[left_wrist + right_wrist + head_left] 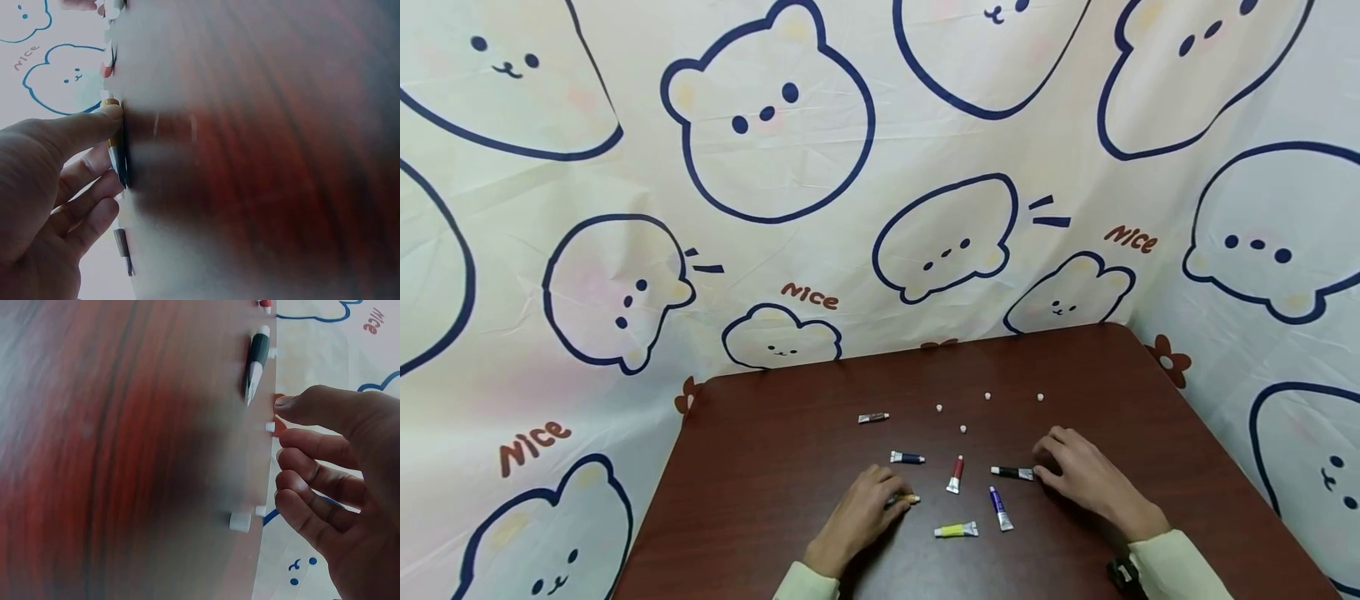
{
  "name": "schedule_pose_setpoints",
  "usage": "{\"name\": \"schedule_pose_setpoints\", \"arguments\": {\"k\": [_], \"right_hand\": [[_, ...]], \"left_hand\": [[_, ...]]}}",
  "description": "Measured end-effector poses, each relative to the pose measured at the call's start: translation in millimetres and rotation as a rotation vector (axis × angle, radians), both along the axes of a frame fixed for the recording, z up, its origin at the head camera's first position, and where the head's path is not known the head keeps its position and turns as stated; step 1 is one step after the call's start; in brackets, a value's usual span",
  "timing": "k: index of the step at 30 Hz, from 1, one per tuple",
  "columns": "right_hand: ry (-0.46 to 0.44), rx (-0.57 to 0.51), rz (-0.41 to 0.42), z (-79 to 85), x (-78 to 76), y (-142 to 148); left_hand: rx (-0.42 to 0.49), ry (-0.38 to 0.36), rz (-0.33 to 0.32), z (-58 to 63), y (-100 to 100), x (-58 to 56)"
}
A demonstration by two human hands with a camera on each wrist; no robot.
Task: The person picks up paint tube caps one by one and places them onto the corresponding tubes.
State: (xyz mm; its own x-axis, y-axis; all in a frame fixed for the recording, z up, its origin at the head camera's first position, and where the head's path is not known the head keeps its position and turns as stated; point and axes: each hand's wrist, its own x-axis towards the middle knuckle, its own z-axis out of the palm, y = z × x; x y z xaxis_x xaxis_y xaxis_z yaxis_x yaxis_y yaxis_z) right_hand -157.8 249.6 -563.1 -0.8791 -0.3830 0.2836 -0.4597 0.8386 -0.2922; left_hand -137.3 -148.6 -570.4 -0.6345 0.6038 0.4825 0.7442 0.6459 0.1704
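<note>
My left hand [863, 510] pinches a small ochre paint tube [113, 147] between thumb and fingers, low over the dark wooden table [760, 500]. In the head view the fingers cover most of it, and its pale capped end sticks out to the right. My right hand [1090, 477] has its fingers loosely bent and holds nothing. Its thumb is close to the crimped end of a black paint tube [1012, 472]. Between the hands lie a red tube [955, 474], a purple tube [1001, 508] and a yellow tube [957, 530].
A dark blue tube [907, 457] lies beyond my left hand, with a brown tube [873, 417] farther back. Several small white caps, one a white cap [963, 429], are scattered toward the far edge. A printed curtain [775, 250] hangs behind the table.
</note>
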Motion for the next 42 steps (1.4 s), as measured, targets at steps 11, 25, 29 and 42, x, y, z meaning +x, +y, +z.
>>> {"name": "schedule_pose_setpoints", "arguments": {"k": [11, 25, 29, 42], "right_hand": [[0.009, 0.003, -0.020, -3.8, 2.4, 19], [-0.047, -0.015, -0.081, -6.5, 3.5, 36], [-0.106, -0.018, -0.109, -5.8, 3.8, 41], [-0.167, -0.022, -0.110, -4.9, 0.9, 41]], "left_hand": [[-0.021, 0.018, 0.002, 0.3, 2, 0.7], [-0.027, 0.004, 0.009, 12.7, 6, 1.9], [-0.024, -0.009, 0.008, 16.6, 9, 3.3], [-0.040, -0.014, 0.030, 26.1, 11, 4.9]]}}
